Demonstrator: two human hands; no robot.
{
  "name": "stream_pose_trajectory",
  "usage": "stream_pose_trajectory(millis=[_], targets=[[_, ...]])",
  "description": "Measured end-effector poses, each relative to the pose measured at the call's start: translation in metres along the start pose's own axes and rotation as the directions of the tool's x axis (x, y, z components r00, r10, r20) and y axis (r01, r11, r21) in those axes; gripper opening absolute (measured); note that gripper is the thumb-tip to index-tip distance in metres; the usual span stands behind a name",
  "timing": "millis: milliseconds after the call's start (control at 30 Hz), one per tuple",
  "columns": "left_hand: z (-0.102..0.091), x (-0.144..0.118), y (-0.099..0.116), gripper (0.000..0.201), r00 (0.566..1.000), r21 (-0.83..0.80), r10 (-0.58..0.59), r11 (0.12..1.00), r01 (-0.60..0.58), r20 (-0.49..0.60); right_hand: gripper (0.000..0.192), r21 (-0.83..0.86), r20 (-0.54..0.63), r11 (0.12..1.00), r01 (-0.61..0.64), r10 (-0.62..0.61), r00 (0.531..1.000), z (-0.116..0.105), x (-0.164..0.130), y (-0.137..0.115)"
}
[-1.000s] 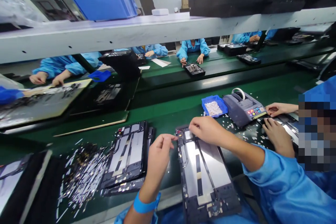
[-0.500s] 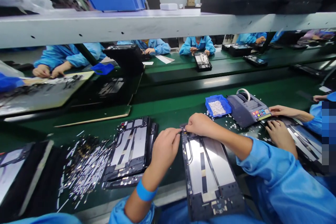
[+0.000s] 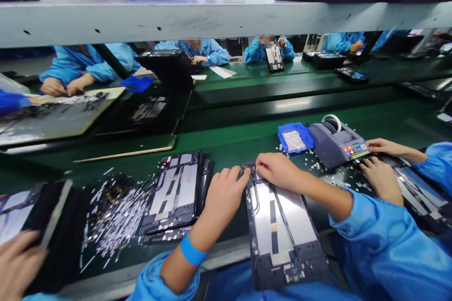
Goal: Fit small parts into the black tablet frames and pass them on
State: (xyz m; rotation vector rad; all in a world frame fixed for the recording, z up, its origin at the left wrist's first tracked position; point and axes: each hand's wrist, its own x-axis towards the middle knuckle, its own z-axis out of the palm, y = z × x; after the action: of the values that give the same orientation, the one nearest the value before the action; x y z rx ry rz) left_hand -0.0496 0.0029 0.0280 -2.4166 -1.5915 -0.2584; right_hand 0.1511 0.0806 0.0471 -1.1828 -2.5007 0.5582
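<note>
An opened tablet [image 3: 282, 221] with silver battery panels and dark flex cables lies tilted in front of me, its near end against my lap. My left hand [image 3: 228, 195], blue band on the wrist, grips its far left corner, thumb on top and the other fingers curled beside the edge. My right hand [image 3: 277, 169] rests over the far end, fingertips pinched together at a small part hidden beneath them. Left of my left hand lies a stack of similar opened tablets [image 3: 173, 193].
A heap of thin strips [image 3: 115, 221] lies left. Beyond my right hand stand a blue tray of white pieces [image 3: 294, 138] and a tape dispenser [image 3: 337, 143]. A co-worker's hands [image 3: 383, 181] are at right, another person's hand [image 3: 21, 261] at lower left. A shelf [image 3: 226, 21] spans overhead.
My left thumb has moved slightly over the tablet's corner, and my right fingertips have shifted a little right. Another person's hand has come in at lower left. The view has tipped downward.
</note>
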Motion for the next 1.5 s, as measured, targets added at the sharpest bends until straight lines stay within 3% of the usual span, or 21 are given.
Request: stream_pose_trajectory(millis=[100,167,300,433,500,567,600,667,733,800,833,900,967,1033,1100,1200,1333,1367,1433,1500], targets=[[0.001,0.003,-0.006,0.045,0.999,-0.131,-0.019,0.991,0.024,0.037,0.025,-0.072,-0.023,0.970,0.232,-0.234,0.972,0.011,-0.017,0.010],[0.003,0.005,-0.016,0.049,0.998,-0.307,-0.040,0.950,0.050,0.039,0.033,-0.146,0.005,0.939,0.311,-0.314,0.949,0.015,-0.023,0.013],[0.005,0.012,-0.033,0.045,0.987,-0.627,-0.150,0.764,0.154,0.059,0.035,-0.256,0.108,0.896,0.364,-0.348,0.931,0.015,-0.021,0.009],[0.001,0.032,-0.034,0.031,0.926,-0.729,-0.335,0.588,0.352,0.177,0.034,-0.174,0.151,0.924,0.342,-0.318,0.936,0.000,-0.012,0.005],[0.000,0.043,-0.031,0.025,0.897,-0.756,-0.296,0.486,0.438,0.329,0.036,-0.035,0.026,0.969,0.245,-0.244,0.969,-0.014,-0.016,0.007],[0.000,0.054,-0.027,0.025,0.860,-0.772,-0.242,0.379,0.510,0.449,0.035,0.174,-0.230,0.982,0.075,-0.033,0.973,-0.028,-0.029,0.014],[0.001,0.057,-0.025,0.025,0.847,-0.777,-0.224,0.336,0.532,0.483,0.033,0.304,-0.350,0.953,-0.003,0.115,0.930,-0.033,-0.040,0.020],[0.002,0.062,-0.023,0.026,0.843,-0.795,-0.206,0.280,0.538,0.497,0.030,0.572,-0.468,0.817,-0.077,0.402,0.787,-0.035,-0.066,0.036],[0.003,0.065,-0.023,0.031,0.852,-0.814,-0.192,0.255,0.522,0.487,0.029,0.796,-0.437,0.603,-0.056,0.637,0.635,-0.027,-0.095,0.057],[0.005,0.066,-0.026,0.037,0.852,-0.813,-0.191,0.258,0.522,0.487,0.030,0.928,-0.331,0.372,0.002,0.823,0.461,-0.015,-0.122,0.084],[0.006,0.068,-0.028,0.041,0.852,-0.808,-0.192,0.271,0.523,0.487,0.033,0.958,-0.276,0.285,0.028,0.890,0.362,-0.010,-0.134,0.099],[0.008,0.070,-0.032,0.045,0.851,-0.798,-0.186,0.296,0.525,0.491,0.039,0.977,-0.213,0.204,0.064,0.952,0.219,-0.007,-0.154,0.127],[0.010,0.070,-0.033,0.048,0.855,-0.794,-0.190,0.318,0.518,0.482,0.041,0.981,-0.185,0.173,0.087,0.970,0.159,-0.011,-0.165,0.149],[0.010,0.070,-0.033,0.051,0.868,-0.793,-0.199,0.353,0.497,0.455,0.039,0.985,-0.146,0.129,0.113,0.977,0.158,-0.019,-0.166,0.165],[0.009,0.067,-0.034,0.055,0.877,-0.783,-0.212,0.395,0.480,0.431,0.035,0.988,-0.112,0.089,0.124,0.976,0.186,-0.027,-0.160,0.176],[0.005,0.058,-0.039,0.058,0.866,-0.759,-0.287,0.419,0.498,0.410,0.031,0.989,-0.100,0.073,0.129,0.972,0.214,-0.033,-0.151,0.180],[-0.011,0.035,-0.038,0.051,0.823,-0.761,-0.495,0.408,0.505,0.280,0.034,0.983,-0.141,0.110,0.146,0.964,0.224,-0.024,-0.151,0.153],[-0.017,0.030,-0.033,0.048,0.811,-0.771,-0.535,0.405,0.491,0.235,0.034,0.981,-0.154,0.118,0.152,0.957,0.247,-0.020,-0.151,0.140],[-0.030,0.025,-0.014,0.041,0.809,-0.807,-0.560,0.386,0.447,0.180,0.036,0.977,-0.194,0.146,0.158,0.915,0.353,-0.013,-0.144,0.107],[-0.043,0.028,0.011,0.036,0.844,-0.859,-0.501,0.329,0.391,0.192,0.035,0.968,-0.250,0.202,0.148,0.813,0.527,-0.011,-0.128,0.069]])
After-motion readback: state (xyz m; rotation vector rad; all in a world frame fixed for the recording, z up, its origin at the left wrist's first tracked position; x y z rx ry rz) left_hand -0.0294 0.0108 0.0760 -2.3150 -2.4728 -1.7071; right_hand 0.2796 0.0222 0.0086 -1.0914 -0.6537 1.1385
